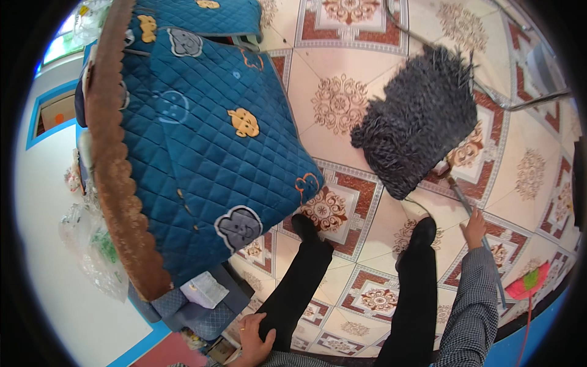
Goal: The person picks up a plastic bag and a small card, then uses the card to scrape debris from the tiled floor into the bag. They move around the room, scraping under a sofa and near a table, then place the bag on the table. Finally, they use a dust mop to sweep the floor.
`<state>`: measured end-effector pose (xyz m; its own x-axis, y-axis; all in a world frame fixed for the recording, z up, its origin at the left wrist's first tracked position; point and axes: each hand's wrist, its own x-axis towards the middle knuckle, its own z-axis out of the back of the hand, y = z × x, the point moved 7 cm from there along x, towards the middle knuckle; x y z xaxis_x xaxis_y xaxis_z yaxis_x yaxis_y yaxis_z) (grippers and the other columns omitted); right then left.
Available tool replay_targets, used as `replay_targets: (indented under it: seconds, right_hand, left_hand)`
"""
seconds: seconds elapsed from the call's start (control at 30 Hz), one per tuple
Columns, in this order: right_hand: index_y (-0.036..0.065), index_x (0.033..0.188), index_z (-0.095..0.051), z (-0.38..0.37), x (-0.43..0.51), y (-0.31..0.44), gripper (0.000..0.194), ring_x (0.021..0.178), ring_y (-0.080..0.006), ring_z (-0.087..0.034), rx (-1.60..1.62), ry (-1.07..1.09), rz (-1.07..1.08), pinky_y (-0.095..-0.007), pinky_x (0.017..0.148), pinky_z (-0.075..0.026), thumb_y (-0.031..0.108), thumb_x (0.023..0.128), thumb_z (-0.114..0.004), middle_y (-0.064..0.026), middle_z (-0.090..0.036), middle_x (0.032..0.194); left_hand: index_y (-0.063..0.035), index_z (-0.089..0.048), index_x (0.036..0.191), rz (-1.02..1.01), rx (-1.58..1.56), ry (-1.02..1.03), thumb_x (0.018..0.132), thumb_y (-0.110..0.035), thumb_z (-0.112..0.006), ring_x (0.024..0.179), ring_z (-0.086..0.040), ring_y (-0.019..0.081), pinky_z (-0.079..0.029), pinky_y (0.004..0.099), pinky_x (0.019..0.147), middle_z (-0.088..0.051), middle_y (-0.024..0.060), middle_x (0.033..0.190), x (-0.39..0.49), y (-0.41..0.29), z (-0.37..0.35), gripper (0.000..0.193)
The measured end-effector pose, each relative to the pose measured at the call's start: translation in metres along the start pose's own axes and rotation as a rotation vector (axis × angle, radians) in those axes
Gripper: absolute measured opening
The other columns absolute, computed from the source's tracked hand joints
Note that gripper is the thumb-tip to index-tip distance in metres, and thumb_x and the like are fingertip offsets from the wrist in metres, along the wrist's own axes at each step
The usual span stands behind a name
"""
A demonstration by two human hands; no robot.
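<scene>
A shaggy dark grey mop head or cover [417, 119] lies on the patterned tile floor. From its near edge a thin metal pole [499, 280] runs toward my right sleeve. My right hand [473, 229] is at the pole, thumb out to the left and fingers stretched forward; whether it grips the pole cannot be made out. At the bottom, my left hand [256, 339] rests on my left leg with its fingers apart and nothing in it. My black shoes [423, 231] are on the tiles, between the shaggy piece and my legs.
A blue quilted cover [215, 133] with bear patches drapes over furniture at left, edged by a brown scalloped cloth [121, 183]. A tissue pack [205, 290] sits below it. Curved metal legs or tubes [536, 100] stand at upper right, and a pink and green fly swatter [529, 280] at right.
</scene>
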<state>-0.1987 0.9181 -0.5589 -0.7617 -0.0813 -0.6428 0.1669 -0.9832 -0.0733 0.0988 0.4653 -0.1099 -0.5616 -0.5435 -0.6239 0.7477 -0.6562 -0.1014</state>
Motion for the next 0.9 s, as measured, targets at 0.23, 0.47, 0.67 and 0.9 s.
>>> replay_targets:
  seconds: [0.23,0.47,0.67,0.9]
  right_hand:
    - [0.005,0.086,-0.052,0.003,0.034,0.023,0.012,0.085,-0.0263,-0.056,-0.166,-0.183,0.037,-0.041,0.067,-0.045,0.014,0.078,-0.052,-0.0091,-0.057,0.084]
    - [0.001,0.083,-0.05,0.127,-0.055,0.022,0.027,0.075,-0.0368,-0.053,0.242,-0.138,0.301,-0.0469,0.068,-0.042,0.007,0.061,-0.062,-0.0195,-0.055,0.077]
    - [-0.002,0.114,-0.045,0.258,-0.155,0.081,0.04,0.048,-0.015,-0.053,1.426,0.855,0.051,-0.0267,0.042,-0.047,0.01,0.078,-0.056,-0.0091,-0.056,0.067]
    - [0.0,0.117,-0.046,0.344,-0.209,0.096,0.039,0.044,-0.0119,-0.049,1.517,0.649,-0.253,-0.0248,0.035,-0.041,-0.002,0.078,-0.05,-0.0047,-0.047,0.058]
  left_hand:
    - [-0.0032,-0.052,0.108,-0.042,0.008,0.018,0.069,-0.013,-0.064,0.101,-0.048,0.0308,-0.033,0.0427,0.09,-0.054,0.0121,0.106,0.017,-0.024,-0.014,0.042]
    - [-0.0076,-0.054,0.106,-0.096,-0.031,-0.012,0.07,-0.015,-0.062,0.102,-0.048,0.0298,-0.035,0.0416,0.088,-0.054,0.0111,0.105,-0.011,-0.028,0.007,0.038]
    - [-0.0072,-0.052,0.109,-0.108,-0.044,0.099,0.07,-0.017,-0.06,0.098,-0.051,0.0317,-0.039,0.0432,0.083,-0.053,0.0125,0.1,-0.023,-0.074,0.062,0.041]
    - [-0.0019,-0.05,0.111,-0.335,-0.369,-0.113,0.074,-0.007,-0.059,0.103,-0.047,0.0344,-0.039,0.0396,0.089,-0.048,0.0166,0.107,0.013,-0.166,0.211,0.039]
